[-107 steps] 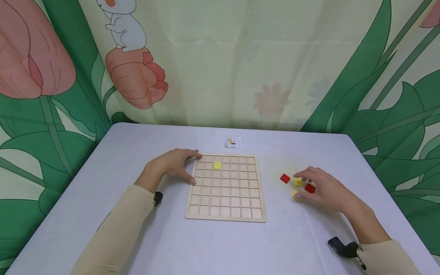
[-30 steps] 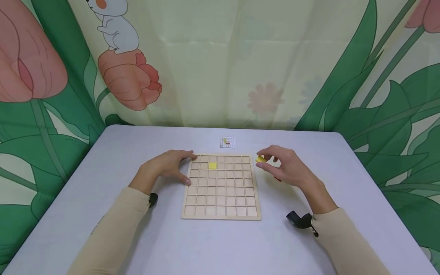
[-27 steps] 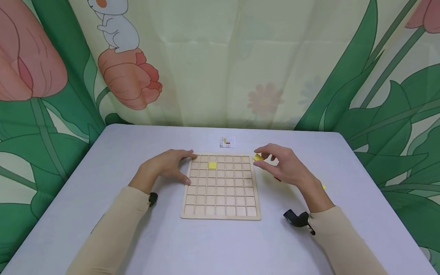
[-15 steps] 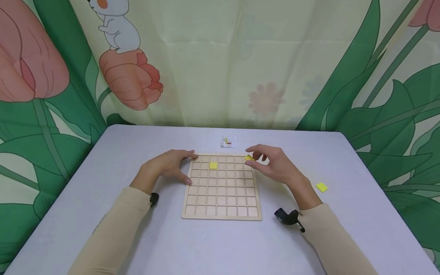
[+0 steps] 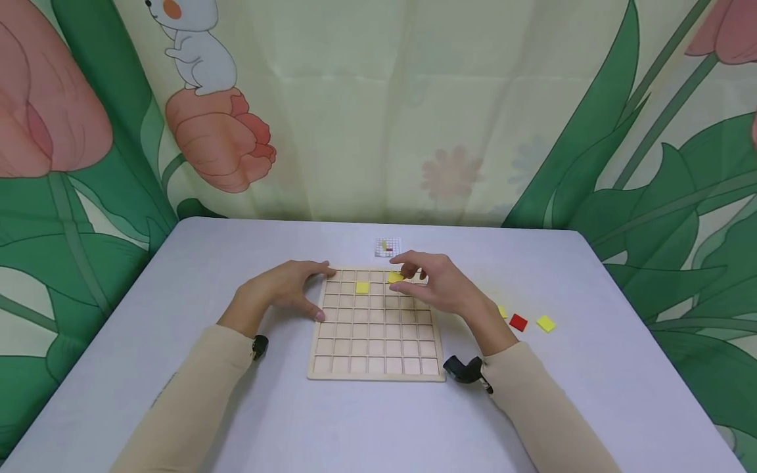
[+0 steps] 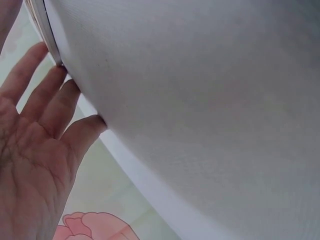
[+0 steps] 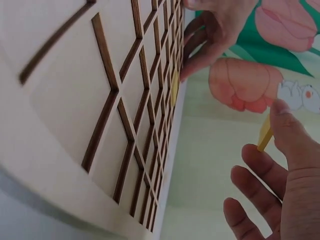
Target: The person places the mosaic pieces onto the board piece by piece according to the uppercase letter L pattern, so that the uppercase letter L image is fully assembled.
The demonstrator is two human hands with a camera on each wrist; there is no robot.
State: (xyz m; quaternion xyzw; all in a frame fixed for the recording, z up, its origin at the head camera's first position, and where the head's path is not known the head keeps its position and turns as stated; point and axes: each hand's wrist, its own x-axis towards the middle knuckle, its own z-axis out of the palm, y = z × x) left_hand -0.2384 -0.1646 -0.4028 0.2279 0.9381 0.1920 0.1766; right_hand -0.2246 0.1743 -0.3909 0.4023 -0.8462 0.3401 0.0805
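The right hand (image 5: 440,282) has its grip pinched on a yellow tile (image 5: 394,277) above the board (image 5: 376,377); the left hand (image 5: 279,287) touches the board's left edge (fingers unclenched, seemingly steadying). Best to level the tile and square it before letting go.

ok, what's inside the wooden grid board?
One yellow tile, second row from the far edge, third column from the left. Another yellow tile is pinched in the right hand above the board, not seated. That hand hides some far-right cells' contents in the head view.
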